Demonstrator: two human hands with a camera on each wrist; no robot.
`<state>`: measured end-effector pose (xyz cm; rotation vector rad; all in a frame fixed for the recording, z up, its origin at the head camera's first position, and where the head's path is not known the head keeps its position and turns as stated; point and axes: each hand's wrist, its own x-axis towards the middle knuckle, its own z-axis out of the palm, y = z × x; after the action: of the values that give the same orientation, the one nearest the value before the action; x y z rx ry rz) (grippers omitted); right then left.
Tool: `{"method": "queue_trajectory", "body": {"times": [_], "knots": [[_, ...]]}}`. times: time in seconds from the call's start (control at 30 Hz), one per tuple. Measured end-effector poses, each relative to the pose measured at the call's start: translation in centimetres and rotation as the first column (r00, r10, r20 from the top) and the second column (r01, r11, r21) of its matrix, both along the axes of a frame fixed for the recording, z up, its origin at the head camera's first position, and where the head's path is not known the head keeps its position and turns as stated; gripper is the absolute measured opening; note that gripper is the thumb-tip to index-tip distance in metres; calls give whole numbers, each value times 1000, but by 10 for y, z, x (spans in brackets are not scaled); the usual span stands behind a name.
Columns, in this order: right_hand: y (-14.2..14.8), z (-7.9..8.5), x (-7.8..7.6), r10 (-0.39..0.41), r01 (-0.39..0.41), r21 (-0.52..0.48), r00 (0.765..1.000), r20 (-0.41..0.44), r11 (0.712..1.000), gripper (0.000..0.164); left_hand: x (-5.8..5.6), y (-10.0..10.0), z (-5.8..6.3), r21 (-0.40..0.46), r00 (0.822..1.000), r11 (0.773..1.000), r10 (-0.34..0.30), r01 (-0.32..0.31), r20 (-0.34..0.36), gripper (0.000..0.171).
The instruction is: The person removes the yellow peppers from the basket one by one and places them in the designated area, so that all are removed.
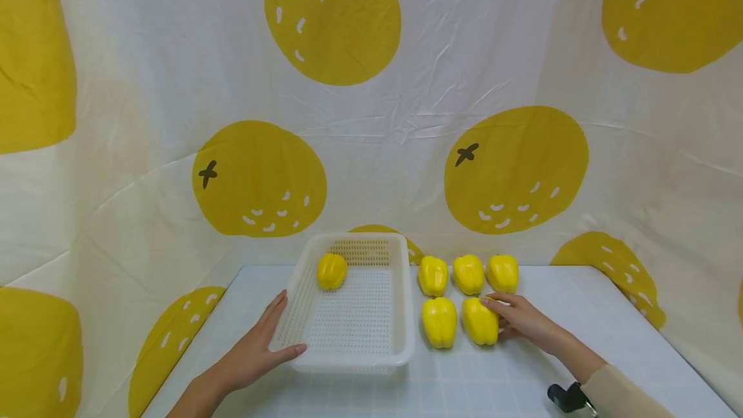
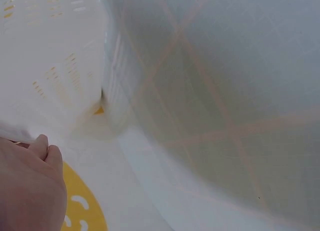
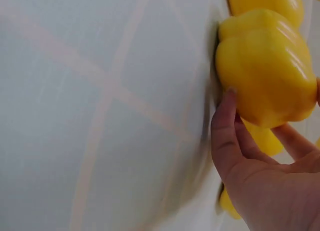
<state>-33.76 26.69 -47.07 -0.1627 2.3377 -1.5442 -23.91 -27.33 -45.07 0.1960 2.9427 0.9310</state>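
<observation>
My left hand [image 1: 249,358] rests against the near left corner of a white plastic basket [image 1: 409,315], its fingers stretched along the outer side and the thumb at the rim. In the left wrist view only part of that hand [image 2: 30,183] shows, beside the basket's slotted wall [image 2: 50,56]. One yellow bell pepper [image 1: 331,271] lies inside the basket, toward the back left. On the right, my right hand [image 1: 525,322] holds the near right yellow bell pepper [image 1: 480,322] between thumb and fingers. The right wrist view shows this pepper [image 3: 267,66] close, with fingertips against its sides.
Beside the basket stand several more yellow bell peppers: three in the back row [image 1: 468,274] and one at the near left [image 1: 439,322]. A pale checked cloth covers the table [image 1: 464,382]. Behind hangs a white curtain [image 1: 418,166] printed with yellow fruit.
</observation>
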Motion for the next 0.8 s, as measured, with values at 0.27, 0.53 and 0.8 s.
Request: {"method": "queue_trajectory", "body": {"times": [0.27, 0.53, 0.8], "knots": [[-5, -3, -5, -30, 33, 75, 999, -36, 997, 50, 0, 0, -1, -3, 1000, 1000, -2, 2, -7, 114], [-7, -3, -2, -69, 72, 98, 997, -33, 993, 61, 0, 1, 0, -5, 1000, 1000, 1, -1, 8, 114], [0, 6, 4, -80, 97, 211, 993, -88, 973, 72, 1, 0, 2, -1, 1000, 1000, -12, 12, -14, 113]]}}
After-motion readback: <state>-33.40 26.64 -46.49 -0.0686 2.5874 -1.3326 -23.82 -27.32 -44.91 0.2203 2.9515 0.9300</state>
